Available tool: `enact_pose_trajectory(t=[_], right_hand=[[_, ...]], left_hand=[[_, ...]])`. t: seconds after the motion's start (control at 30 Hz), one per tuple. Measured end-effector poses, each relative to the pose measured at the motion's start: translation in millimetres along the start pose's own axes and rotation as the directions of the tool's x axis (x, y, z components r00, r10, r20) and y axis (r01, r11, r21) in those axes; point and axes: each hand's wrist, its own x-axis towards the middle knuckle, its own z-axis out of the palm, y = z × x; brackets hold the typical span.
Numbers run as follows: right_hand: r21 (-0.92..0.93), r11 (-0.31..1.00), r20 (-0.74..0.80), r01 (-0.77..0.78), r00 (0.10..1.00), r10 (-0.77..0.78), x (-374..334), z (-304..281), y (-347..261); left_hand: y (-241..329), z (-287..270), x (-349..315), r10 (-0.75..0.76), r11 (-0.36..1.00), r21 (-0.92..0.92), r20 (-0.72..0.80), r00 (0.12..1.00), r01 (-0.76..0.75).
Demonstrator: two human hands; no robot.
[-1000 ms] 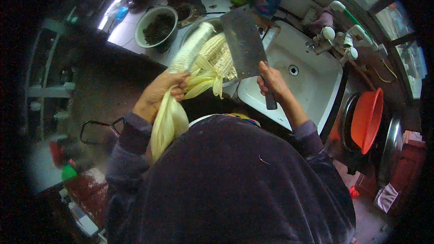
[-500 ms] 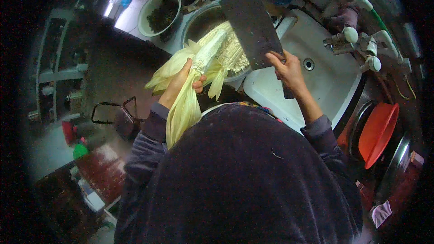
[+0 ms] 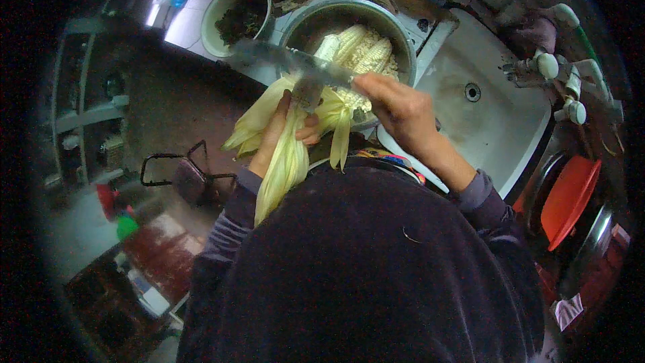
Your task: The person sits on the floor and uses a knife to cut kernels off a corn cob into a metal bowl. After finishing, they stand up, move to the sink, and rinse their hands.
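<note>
The cleaver [image 3: 295,67] has swung down from its raised, blade-flat position of half a second ago and now lies edge-on across the top of the corn ear [image 3: 285,141], blurred by its own motion, which suggests a chopping or trimming stroke at the ear's end is under way. The right hand [image 3: 396,104] sits at about one o'clock from the ear, fingers clenched around the cleaver's handle, wrist bent inward and forearm running back toward four o'clock under a dark sleeve. The left hand [image 3: 285,131] grasps the ear around its pale yellow-green husk, thumb showing on the near side, with loose husk leaves hanging toward seven o'clock over the dark jumper. The ear is held just in front of the metal bowl [image 3: 403,33], which lies at twelve o'clock and already holds several stripped cobs [image 3: 359,54]. A white sink [image 3: 484,128] lies at three o'clock, and a small pale bowl of dark scraps [image 3: 238,10] at eleven.
</note>
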Motion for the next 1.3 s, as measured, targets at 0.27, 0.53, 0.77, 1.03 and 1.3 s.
enact_pose_trajectory(t=[0.27, 0.53, 0.77, 1.03, 1.3], right_hand=[[-0.225, 0.974, 0.136, 0.021, 0.991, 0.01, -34, 22, -15], [-0.196, 0.98, 0.124, -0.03, 0.991, 0.055, -45, 18, -15], [-0.189, 0.969, 0.043, -0.157, 0.985, 0.168, -18, 30, 6], [-0.186, 0.977, 0.132, -0.105, 0.983, 0.131, -41, 16, -17], [-0.193, 0.972, 0.052, -0.138, 0.987, 0.15, -28, 33, -1]], left_hand=[[-18, 8, 5, 0.185, 0.96, 0.243, -0.166, 0.969, -0.142], [-22, 18, 5, 0.247, 0.912, 0.386, -0.24, 0.939, -0.142], [-24, 35, 14, 0.268, 0.917, 0.373, -0.313, 0.911, -0.141], [-23, 11, 11, 0.258, 0.913, 0.375, -0.229, 0.939, -0.159], [-25, 13, 19, 0.224, 0.966, 0.175, -0.219, 0.95, -0.188]])
